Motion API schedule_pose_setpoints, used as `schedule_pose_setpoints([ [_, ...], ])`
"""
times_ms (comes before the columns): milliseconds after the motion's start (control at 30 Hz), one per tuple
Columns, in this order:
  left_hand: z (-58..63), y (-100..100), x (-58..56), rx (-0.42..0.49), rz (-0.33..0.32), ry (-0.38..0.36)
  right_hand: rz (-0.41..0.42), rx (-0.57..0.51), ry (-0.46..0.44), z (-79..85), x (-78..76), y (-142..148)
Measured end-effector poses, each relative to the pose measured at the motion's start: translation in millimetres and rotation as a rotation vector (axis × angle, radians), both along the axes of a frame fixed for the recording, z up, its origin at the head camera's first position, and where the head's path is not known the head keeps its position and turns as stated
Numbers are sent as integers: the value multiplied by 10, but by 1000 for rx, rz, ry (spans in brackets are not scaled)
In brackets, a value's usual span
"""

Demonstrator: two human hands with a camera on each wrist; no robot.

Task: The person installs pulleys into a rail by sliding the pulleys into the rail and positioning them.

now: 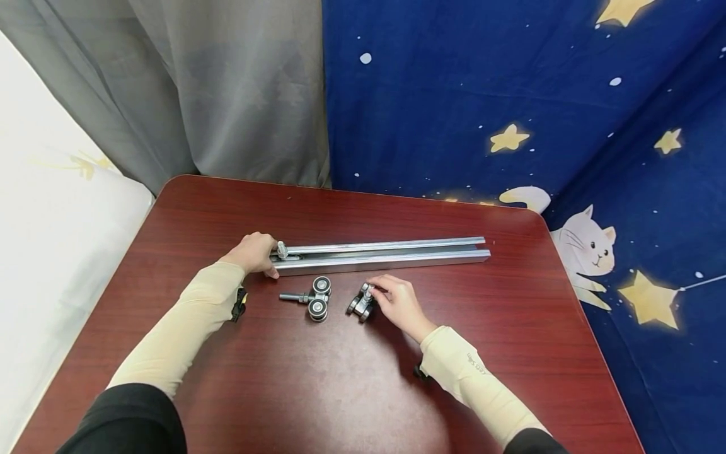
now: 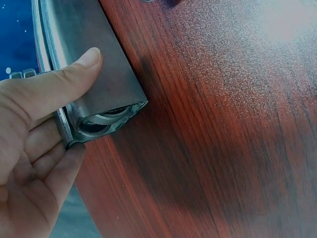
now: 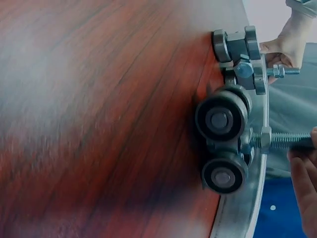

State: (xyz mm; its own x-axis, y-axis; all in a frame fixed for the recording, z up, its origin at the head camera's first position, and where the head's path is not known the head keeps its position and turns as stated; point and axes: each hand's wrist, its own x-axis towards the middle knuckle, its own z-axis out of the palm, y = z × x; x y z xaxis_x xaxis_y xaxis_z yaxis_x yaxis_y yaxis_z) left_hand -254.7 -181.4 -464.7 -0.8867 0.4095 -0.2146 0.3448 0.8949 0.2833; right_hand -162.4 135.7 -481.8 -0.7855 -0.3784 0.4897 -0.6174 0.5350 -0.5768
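Observation:
My left hand (image 1: 252, 252) grips the left end of a slotted metal track (image 1: 386, 260), its thumb pressed along the side wall in the left wrist view. Wheels (image 2: 96, 126) show inside the open end there. A bolt (image 1: 282, 250) stands up through the slot beside my fingers. With my right hand (image 1: 399, 306) I pinch the threaded bolt (image 3: 285, 140) of a roller trolley (image 3: 220, 144), whose black-faced wheels are close to the tabletop. To its left, a second roller trolley (image 1: 319, 297) lies with its bolt pointing left.
Everything is on a reddish-brown wooden table (image 1: 317, 391) with rounded far corners. Behind it hang a grey curtain (image 1: 255, 94) and a blue curtain (image 1: 431, 94) with stars and a cat. A white surface (image 1: 57, 221) stands along the left side.

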Motion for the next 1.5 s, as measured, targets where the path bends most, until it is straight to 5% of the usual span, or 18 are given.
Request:
schedule_pose_setpoints([
  [800, 27, 8, 13, 1, -1, 2, 31, 56, 133, 14, 41, 67],
  [1200, -11, 12, 7, -11, 0, -11, -1, -105, 82, -119, 92, 31],
  [1500, 14, 6, 28, -17, 10, -8, -125, -289, 13, -232, 183, -83],
])
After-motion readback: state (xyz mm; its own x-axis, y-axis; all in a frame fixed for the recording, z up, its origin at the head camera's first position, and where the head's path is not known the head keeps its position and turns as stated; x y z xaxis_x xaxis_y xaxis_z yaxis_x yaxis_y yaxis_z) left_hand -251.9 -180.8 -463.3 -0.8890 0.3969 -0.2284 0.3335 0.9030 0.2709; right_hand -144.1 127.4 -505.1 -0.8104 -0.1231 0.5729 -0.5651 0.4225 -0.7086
